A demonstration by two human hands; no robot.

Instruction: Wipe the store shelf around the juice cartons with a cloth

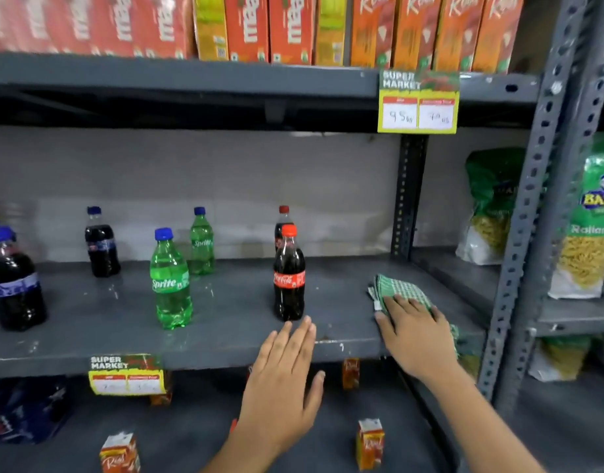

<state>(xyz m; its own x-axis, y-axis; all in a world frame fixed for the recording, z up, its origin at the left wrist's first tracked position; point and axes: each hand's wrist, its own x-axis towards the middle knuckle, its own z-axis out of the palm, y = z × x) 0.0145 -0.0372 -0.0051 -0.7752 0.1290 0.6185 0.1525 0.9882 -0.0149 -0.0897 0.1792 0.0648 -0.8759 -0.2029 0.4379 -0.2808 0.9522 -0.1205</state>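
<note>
Cloth (401, 287), green-and-white check, lies flat on the middle shelf (225, 302) near its right end, long axis running diagonally from back-left to front-right, the near corner hanging over the front edge. Right hand (418, 332) is spread palm-down on the cloth, fingers flat and pointing back-left, pressing rather than gripping. Left hand (283, 380) is released and empty, fingers together, hovering at the shelf's front lip just in front of the Coca-Cola bottle (289, 274). A second cola bottle stands right behind it. Two Sprite bottles (170, 281) and two dark blue-capped bottles (15, 281) stand further left, well apart from the cloth. Juice cartons (370, 443) sit on the lower shelf; tall cartons line the top shelf, labels blurred. Pasta bags (583, 240) fill the next bay right, beyond the slotted upright (532, 199).
</note>
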